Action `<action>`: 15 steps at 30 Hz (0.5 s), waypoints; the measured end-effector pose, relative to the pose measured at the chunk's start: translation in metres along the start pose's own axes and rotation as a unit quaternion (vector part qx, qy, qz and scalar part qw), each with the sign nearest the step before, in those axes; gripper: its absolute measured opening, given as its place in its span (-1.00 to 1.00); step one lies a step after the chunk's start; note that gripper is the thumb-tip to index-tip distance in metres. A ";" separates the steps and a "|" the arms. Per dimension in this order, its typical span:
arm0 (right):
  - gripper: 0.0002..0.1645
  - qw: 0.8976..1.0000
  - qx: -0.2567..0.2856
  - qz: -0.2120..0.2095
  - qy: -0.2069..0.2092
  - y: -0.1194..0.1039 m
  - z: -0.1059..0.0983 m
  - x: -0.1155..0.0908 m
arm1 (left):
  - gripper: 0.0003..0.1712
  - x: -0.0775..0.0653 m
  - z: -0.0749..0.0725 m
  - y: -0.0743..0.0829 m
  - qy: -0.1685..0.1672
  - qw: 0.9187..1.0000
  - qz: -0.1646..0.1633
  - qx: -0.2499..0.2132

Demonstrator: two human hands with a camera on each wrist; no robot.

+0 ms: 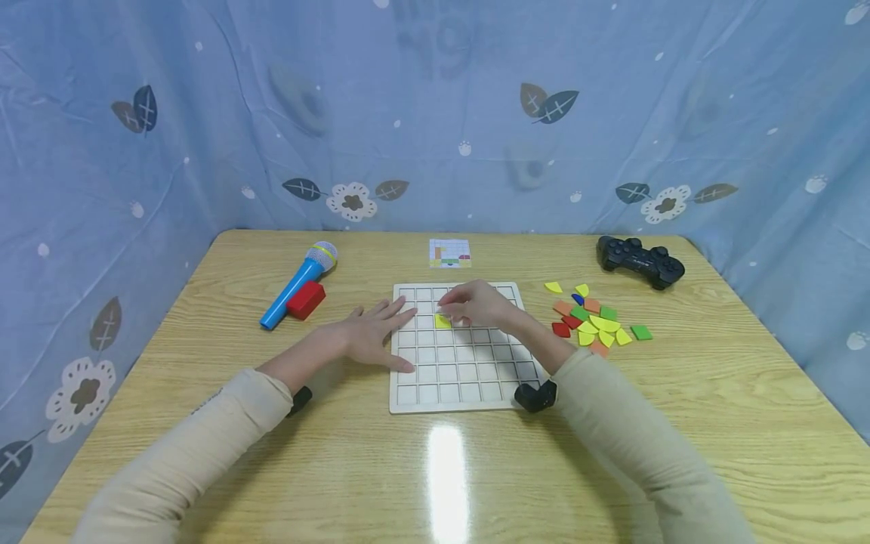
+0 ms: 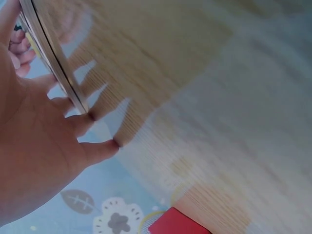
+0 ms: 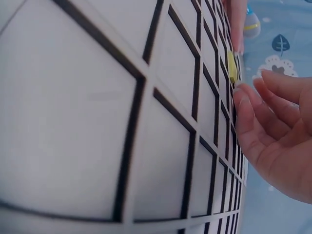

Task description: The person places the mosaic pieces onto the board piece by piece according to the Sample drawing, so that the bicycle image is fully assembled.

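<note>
Head view: yellow tile at the right hand's fingertips, over a white gridded board

The yellow tile (image 1: 443, 322) is at the far half of the board (image 1: 446, 372), slightly left of its middle. The right hand (image 1: 484, 304) reaches in from the right, fingers bent down beside the tile; from these angles I cannot tell whether they pinch it or merely touch it.

The left hand (image 1: 370, 335) grasps nothing. Its fingers are spread across the board's left edge, the thumb lying on the grid, and the left wrist view shows the little finger's tip meeting the tabletop.

To the right of the board is a loose cluster of coloured pieces (image 1: 603, 324) in yellow, green, orange, red and blue. Beyond the board's far edge lies a small printed card (image 1: 450, 254). A blue toy microphone (image 1: 294, 292) with a red block (image 1: 306, 301) just beside it lies at left; a black game controller (image 1: 640, 261) lies at far right.
</note>
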State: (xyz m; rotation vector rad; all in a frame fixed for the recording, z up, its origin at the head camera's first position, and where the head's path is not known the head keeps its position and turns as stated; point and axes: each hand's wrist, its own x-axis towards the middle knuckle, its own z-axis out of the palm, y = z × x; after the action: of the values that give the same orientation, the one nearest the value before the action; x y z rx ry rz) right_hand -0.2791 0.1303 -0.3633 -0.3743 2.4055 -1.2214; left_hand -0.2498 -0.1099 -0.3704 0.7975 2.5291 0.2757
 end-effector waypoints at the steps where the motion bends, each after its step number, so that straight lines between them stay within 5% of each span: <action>1: -0.70 1.000 0.010 0.001 -0.001 0.000 0.000 -0.001 | 0.20 0.000 0.000 0.000 0.001 1.000 0.001 0.001; 9: -0.61 0.996 0.086 -0.001 -0.033 0.008 -0.007 -0.004 | 0.20 0.000 0.000 0.000 0.000 1.000 0.002 0.004; 15: -0.48 0.973 0.212 0.001 -0.088 0.031 -0.036 -0.016 | 0.20 -0.001 0.000 0.000 0.002 1.000 0.006 -0.001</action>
State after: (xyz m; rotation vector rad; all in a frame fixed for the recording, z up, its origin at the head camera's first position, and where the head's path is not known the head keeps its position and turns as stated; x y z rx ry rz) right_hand -0.2838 0.1798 -0.3656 -0.3303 1.9315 -1.5821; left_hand -0.2489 -0.1100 -0.3700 0.8109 2.5276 0.2840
